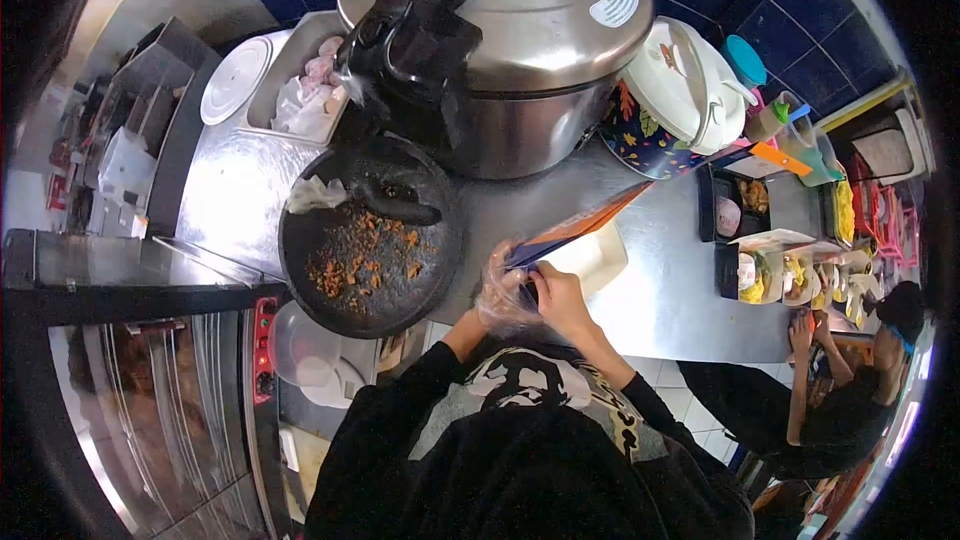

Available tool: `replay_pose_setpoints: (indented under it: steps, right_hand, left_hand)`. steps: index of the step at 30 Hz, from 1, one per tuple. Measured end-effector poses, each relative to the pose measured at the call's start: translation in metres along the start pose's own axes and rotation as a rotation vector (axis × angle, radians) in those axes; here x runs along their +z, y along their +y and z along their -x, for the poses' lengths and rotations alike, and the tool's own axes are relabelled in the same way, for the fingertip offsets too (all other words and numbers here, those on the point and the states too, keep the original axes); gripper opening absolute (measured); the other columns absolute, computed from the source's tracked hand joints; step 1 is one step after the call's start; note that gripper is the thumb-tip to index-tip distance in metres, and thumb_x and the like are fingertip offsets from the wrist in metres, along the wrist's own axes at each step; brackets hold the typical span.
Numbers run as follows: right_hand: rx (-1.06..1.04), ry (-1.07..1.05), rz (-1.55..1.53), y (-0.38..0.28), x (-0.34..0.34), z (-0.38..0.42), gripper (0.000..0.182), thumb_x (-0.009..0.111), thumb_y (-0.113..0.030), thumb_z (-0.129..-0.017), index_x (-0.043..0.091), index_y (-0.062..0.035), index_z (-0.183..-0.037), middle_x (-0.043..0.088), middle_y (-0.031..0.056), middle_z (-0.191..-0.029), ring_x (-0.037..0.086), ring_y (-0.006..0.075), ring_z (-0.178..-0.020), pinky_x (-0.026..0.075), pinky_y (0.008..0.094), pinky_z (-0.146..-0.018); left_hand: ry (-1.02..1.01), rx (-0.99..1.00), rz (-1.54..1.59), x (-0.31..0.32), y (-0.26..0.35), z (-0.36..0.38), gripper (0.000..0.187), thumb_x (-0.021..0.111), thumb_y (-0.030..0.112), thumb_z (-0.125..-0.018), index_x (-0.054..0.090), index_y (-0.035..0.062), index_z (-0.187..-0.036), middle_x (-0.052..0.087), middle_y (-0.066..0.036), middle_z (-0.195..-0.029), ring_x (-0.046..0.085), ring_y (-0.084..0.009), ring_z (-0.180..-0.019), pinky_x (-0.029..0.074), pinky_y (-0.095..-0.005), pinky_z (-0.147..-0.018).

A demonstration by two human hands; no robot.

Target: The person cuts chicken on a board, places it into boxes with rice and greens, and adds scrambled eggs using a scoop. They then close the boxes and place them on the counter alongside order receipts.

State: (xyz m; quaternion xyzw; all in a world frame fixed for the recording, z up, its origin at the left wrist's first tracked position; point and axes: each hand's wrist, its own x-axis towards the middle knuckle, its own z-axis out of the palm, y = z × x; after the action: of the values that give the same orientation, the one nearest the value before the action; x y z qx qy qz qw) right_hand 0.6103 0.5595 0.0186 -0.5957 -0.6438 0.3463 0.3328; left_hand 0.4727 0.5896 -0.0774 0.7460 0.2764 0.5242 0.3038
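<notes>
Mostly, big things fence in the room around my hands: a round, black speckled pan (430, 275) sits just to their left, left of the frame's centre, and a large stainless-steel pot (530, 130) with a domed lid stands above them at top centre. Between pan and hands a narrow strip of the brushed-steel counter (700, 290) shows; a wider stretch runs to the right, and its near edge passes close to my black printed top (540, 440).

My left hand (500, 290), in a loose clear plastic glove, is curled closed on the lower end of a flat orange-and-dark-blue carton (590, 220). My bare right hand (560, 298) pinches beside it, thumb and fingers drawn together on the same end. The carton lies at the centre of the frame, slanting up and right; whether the cream panel (600, 258) beneath belongs to it, I cannot tell.

Orange-brown crumbs (365, 250) dot the pan. At upper left, a steel tray (256, 122) holds plastic-wrapped pinkish lumps. At upper right stands a leaf-patterned, white-lidded container (685, 90), before dark blue wall tiles (810, 25). Filled open boxes line the far right, where another person's hands (803, 332) reach the counter edge.
</notes>
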Motion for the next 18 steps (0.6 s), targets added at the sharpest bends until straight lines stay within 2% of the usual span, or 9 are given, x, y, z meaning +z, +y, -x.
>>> replay_pose_setpoints:
  steps: [2, 7, 10, 12, 13, 14, 15, 16, 18]
  right_hand:
    - [-0.116, 0.078, 0.025, 0.004, 0.002, 0.000, 0.008, 0.051, -0.007, -0.086, 0.053, 0.0002, -0.087, 0.052, 0.0234, -0.063, 0.053, 0.0399, -0.056, 0.039, 0.0390, -0.048]
    - [-0.052, 0.102, 0.012, 0.002, -0.007, 0.004, 0.009, 0.050, -0.005, -0.085, 0.054, 0.0006, -0.090, 0.055, 0.0250, -0.069, 0.055, 0.0418, -0.063, 0.043, 0.0412, -0.053]
    - [-0.014, 0.115, 0.006, 0.005, -0.017, 0.019, 0.007, 0.051, -0.004, -0.084, 0.053, 0.0010, -0.087, 0.056, 0.0245, -0.069, 0.057, 0.0413, -0.064, 0.045, 0.0427, -0.055]
    - [-0.029, 0.053, 0.188, 0.006, -0.035, 0.031, 0.007, 0.053, -0.006, -0.084, 0.053, 0.0005, -0.081, 0.055, 0.0232, -0.066, 0.056, 0.0409, -0.062, 0.044, 0.0406, -0.051]
    - [0.042, 0.255, 0.003, -0.032, -0.059, 0.027, 0.015, 0.055, -0.008, -0.084, 0.051, 0.0004, -0.072, 0.052, 0.0215, -0.060, 0.053, 0.0371, -0.051, 0.041, 0.0374, -0.047]
    - [0.122, 0.259, 0.078, -0.033, -0.086, 0.037, 0.018, 0.054, -0.010, -0.086, 0.052, 0.0009, -0.071, 0.051, 0.0162, -0.056, 0.048, 0.0236, -0.043, 0.037, 0.0332, -0.043]
    - [0.068, 0.367, -0.045, -0.064, -0.119, 0.038, 0.018, 0.054, -0.011, -0.087, 0.056, 0.0014, -0.074, 0.050, 0.0082, -0.053, 0.041, 0.0105, -0.045, 0.033, 0.0283, -0.042]
    - [0.148, 0.337, -0.015, -0.073, -0.154, 0.048, 0.016, 0.053, -0.011, -0.088, 0.059, 0.0019, -0.080, 0.051, 0.0036, -0.053, 0.042, 0.0048, -0.048, 0.032, 0.0239, -0.042]
    - [0.103, 0.373, 0.219, -0.072, -0.188, 0.051, 0.017, 0.051, -0.010, -0.089, 0.059, 0.0027, -0.081, 0.051, 0.0060, -0.051, 0.042, 0.0072, -0.044, 0.032, 0.0240, -0.041]
  left_hand:
    - [-0.066, 0.023, -0.117, -0.002, -0.001, -0.003, 0.087, 0.085, 0.040, -0.050, 0.039, 0.0287, -0.123, 0.035, -0.021, -0.127, 0.044, -0.0423, -0.112, 0.039, -0.0493, -0.091]
    - [-0.052, 0.003, -0.075, 0.010, -0.006, -0.002, 0.087, 0.084, 0.041, -0.049, 0.039, 0.0303, -0.123, 0.038, -0.022, -0.126, 0.042, -0.0444, -0.115, 0.038, -0.0538, -0.090]
    - [-0.120, 0.036, -0.111, 0.017, -0.013, 0.008, 0.095, 0.085, 0.043, -0.044, 0.038, 0.0253, -0.125, 0.039, -0.023, -0.126, 0.040, -0.0460, -0.115, 0.035, -0.0539, -0.093]
    - [-0.195, -0.072, -0.092, 0.022, -0.020, 0.016, 0.099, 0.084, 0.046, -0.041, 0.040, 0.0131, -0.124, 0.041, -0.023, -0.123, 0.042, -0.0452, -0.113, 0.030, -0.0523, -0.098]
    - [-0.194, -0.071, -0.088, 0.018, -0.015, 0.017, 0.099, 0.084, 0.046, -0.041, 0.040, 0.0131, -0.124, 0.041, -0.023, -0.123, 0.042, -0.0452, -0.113, 0.030, -0.0523, -0.098]
    - [-0.232, -0.119, -0.198, 0.008, -0.007, 0.016, 0.094, 0.084, 0.047, -0.042, 0.044, 0.0083, -0.118, 0.041, -0.022, -0.122, 0.040, -0.0433, -0.114, 0.028, -0.0507, -0.100]
    - [-0.271, -0.165, -0.309, -0.002, -0.002, 0.016, 0.089, 0.083, 0.047, -0.042, 0.048, 0.0035, -0.111, 0.040, -0.021, -0.121, 0.038, -0.0414, -0.116, 0.026, -0.0490, -0.102]
    - [-0.272, -0.161, -0.311, -0.008, -0.006, 0.030, 0.089, 0.083, 0.047, -0.042, 0.048, 0.0035, -0.111, 0.040, -0.021, -0.121, 0.038, -0.0414, -0.116, 0.026, -0.0490, -0.102]
    - [0.003, -0.312, -0.066, -0.011, -0.016, 0.068, 0.090, 0.082, 0.046, -0.046, 0.042, 0.0030, -0.114, 0.034, -0.023, -0.125, 0.031, -0.0386, -0.121, 0.023, -0.0478, -0.103]
